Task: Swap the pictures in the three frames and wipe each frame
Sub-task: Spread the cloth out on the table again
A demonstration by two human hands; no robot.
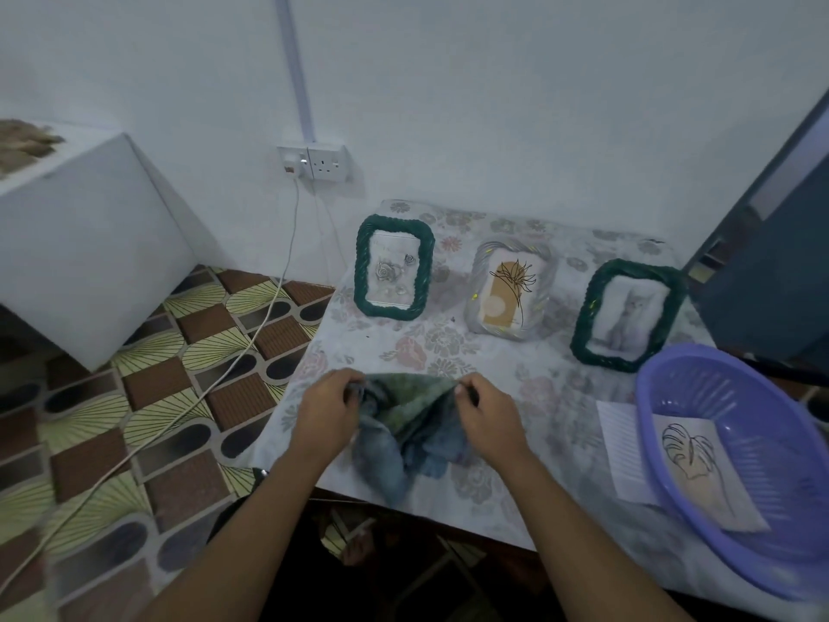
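Observation:
Three picture frames stand upright at the back of the table (pixel 493 482). A green braided frame (pixel 361 271) on the left shows roses. The silver frame (pixel 480 280) in the middle shows a gold line drawing. Another green frame (pixel 583 325) on the right shows a cat. A blue-green cloth (pixel 406 424) lies bunched at the table's front. My left hand (pixel 327 413) and my right hand (pixel 486 419) each pinch a top corner of it, stretching its upper edge between them.
A purple plastic basket (pixel 762 397) at the right front holds a leaf drawing (pixel 700 469) on paper. A white cable (pixel 251 343) runs from the wall socket (pixel 314 161) over the patterned floor. A white box (pixel 85 244) stands on the left, and a dark panel (pixel 780 271) on the right.

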